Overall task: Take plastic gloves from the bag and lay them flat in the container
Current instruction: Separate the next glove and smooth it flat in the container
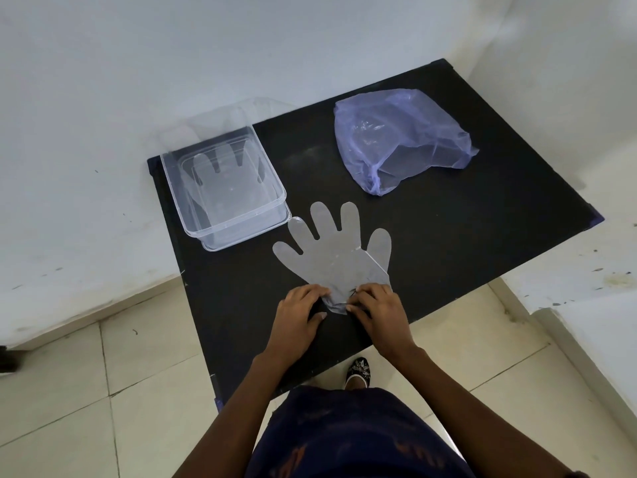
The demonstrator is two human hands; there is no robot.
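A clear plastic glove (336,251) lies spread flat on the black table (465,229), fingers pointing away from me. My left hand (298,317) and my right hand (379,313) both pinch its cuff at the near end. A clear rectangular container (272,220) stands at the table's left, with another glove (220,181) lying flat inside it. A crumpled purple plastic bag (400,139) sits at the far right, its mouth facing the near side.
White walls close in behind and to the right of the table. Beige floor tiles (138,357) surround it. My dark clothing and one shoe (358,372) show below the table's near edge.
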